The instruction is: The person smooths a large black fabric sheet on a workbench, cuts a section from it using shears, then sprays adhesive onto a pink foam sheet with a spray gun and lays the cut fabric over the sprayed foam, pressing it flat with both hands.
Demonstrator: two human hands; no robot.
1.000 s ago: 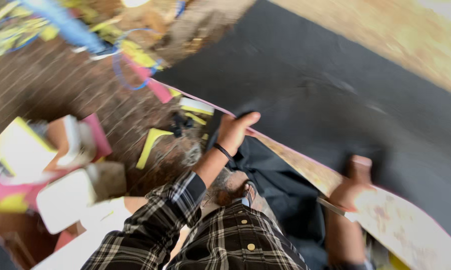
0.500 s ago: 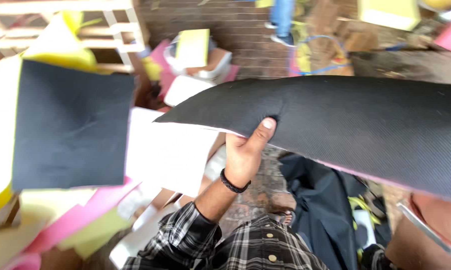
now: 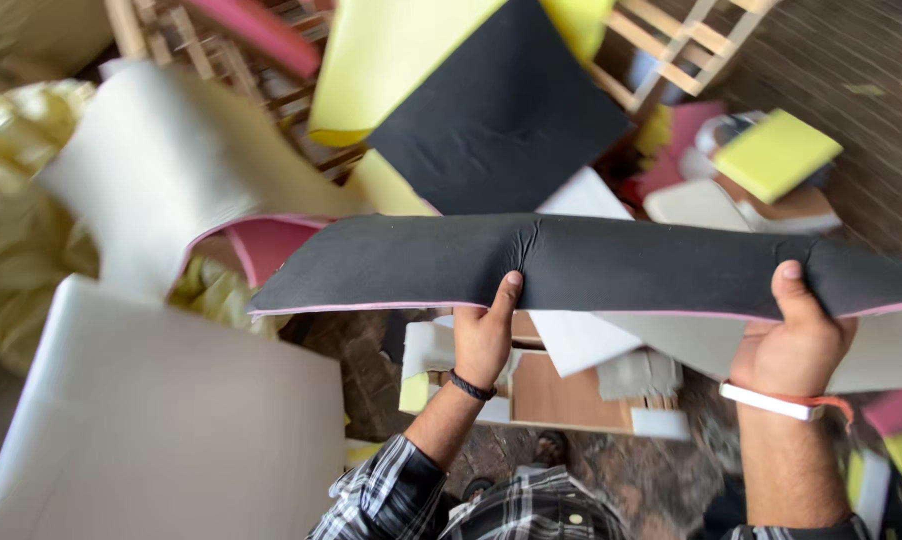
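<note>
**Head view: black sheet held at its near edge**

Left hand [image 3: 483, 345] and right hand [image 3: 793, 345] each pinch the black foam sheet [image 3: 591, 262], thumbs on top. It creases beside the left thumb; keeping both grips level should prevent buckling.

The floor [image 3: 876, 190] is brown brick, bare at the far right beyond the right hand's fingers [image 3: 791, 285]. Directly below the left hand's fingers [image 3: 511, 290] a flat wooden board [image 3: 561, 395] lies on it, with white foam scraps [image 3: 426, 350] scattered across and beside the board. Beyond the right fingers sits a heap of pink, white and brown pieces topped by a yellow-green foam block [image 3: 776, 152]. Far to the left of the left fingers, crumpled yellow plastic sheeting [image 3: 11, 220] covers the floor.
</note>
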